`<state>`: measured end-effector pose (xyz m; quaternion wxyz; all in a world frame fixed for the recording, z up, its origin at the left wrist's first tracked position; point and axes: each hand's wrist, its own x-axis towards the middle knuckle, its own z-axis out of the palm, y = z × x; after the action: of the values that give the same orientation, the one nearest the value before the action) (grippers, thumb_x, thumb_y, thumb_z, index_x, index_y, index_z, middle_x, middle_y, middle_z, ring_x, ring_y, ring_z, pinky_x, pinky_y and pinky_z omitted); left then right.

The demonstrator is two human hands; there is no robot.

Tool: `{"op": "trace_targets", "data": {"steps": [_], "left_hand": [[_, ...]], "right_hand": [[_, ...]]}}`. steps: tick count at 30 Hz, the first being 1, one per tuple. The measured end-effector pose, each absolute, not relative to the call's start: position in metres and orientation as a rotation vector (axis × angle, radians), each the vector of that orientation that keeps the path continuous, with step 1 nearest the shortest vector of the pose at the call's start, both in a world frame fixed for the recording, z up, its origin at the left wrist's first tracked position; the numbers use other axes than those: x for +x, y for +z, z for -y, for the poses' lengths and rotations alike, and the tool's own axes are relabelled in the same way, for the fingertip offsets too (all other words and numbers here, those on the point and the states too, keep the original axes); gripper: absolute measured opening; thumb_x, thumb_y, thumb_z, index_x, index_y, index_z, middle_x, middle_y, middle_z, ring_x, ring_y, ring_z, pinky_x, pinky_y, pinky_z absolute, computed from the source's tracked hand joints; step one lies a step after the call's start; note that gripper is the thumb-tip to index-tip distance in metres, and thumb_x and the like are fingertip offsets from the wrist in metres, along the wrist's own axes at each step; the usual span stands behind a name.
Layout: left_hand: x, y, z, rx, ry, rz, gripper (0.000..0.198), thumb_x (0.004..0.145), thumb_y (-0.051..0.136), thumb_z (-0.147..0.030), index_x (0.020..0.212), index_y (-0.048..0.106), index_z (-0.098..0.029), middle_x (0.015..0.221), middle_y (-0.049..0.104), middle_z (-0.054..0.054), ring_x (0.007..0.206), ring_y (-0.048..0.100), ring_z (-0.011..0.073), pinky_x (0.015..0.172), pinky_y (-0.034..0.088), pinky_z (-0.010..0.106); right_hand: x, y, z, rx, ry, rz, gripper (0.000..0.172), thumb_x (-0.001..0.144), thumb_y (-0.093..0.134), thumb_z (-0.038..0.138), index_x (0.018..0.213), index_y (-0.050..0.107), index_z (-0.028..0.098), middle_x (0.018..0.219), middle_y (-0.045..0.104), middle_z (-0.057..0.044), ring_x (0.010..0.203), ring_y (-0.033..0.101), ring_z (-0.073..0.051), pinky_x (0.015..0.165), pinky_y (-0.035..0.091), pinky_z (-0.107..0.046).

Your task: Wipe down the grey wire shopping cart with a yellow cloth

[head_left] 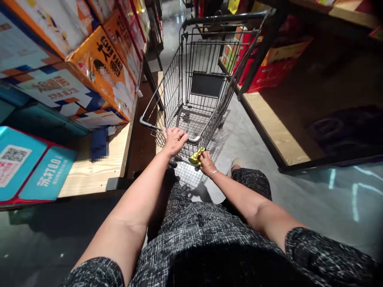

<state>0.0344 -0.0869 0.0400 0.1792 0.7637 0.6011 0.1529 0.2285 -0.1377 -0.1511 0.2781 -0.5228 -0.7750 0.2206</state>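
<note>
A black wire shopping cart (206,85) stands before me in the aisle, its basket holding nothing that I can see. My left hand (174,140) rests on the near rim of the basket, fingers bent over the bar. Lower and to the right, my right hand (206,162) is closed on a crumpled yellow cloth (196,157), close to the cart's near wire panel. A thin bracelet circles that wrist. Whether the cloth touches the wires I cannot tell.
On the left, a wooden shelf (98,175) bears orange cartons (103,67) and a turquoise box (54,171). Along the right side, another low shelf (266,115) holds red gift boxes (272,71). Grey floor (254,139) runs between the shelves.
</note>
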Motion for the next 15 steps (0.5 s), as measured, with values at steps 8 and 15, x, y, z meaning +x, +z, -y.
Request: {"op": "trace_targets", "data": {"steps": [8, 15], "left_hand": [[0.044, 0.033, 0.085, 2.150, 0.548, -1.797, 0.027, 0.098, 0.059, -0.045, 0.080, 0.062, -0.025, 0.102, 0.068, 0.001, 0.128, 0.044, 0.0269, 0.126, -0.002, 0.063], [0.042, 0.030, 0.086, 2.115, 0.660, -1.799, 0.028, 0.097, 0.058, -0.037, 0.073, 0.060, -0.024, 0.098, 0.070, -0.001, 0.129, 0.042, 0.0263, 0.126, -0.003, 0.062]], "right_hand": [[0.248, -0.104, 0.112, -1.395, 0.591, 1.877, 0.028, 0.070, 0.058, 0.006, 0.093, 0.061, 0.022, 0.104, 0.055, -0.008, 0.103, 0.057, -0.024, 0.095, 0.053, -0.041], [0.272, -0.026, 0.055, -1.402, 0.155, 1.541, 0.037, 0.081, 0.064, 0.029, 0.115, 0.052, 0.022, 0.126, 0.050, -0.013, 0.129, 0.048, -0.027, 0.111, 0.045, -0.046]]}}
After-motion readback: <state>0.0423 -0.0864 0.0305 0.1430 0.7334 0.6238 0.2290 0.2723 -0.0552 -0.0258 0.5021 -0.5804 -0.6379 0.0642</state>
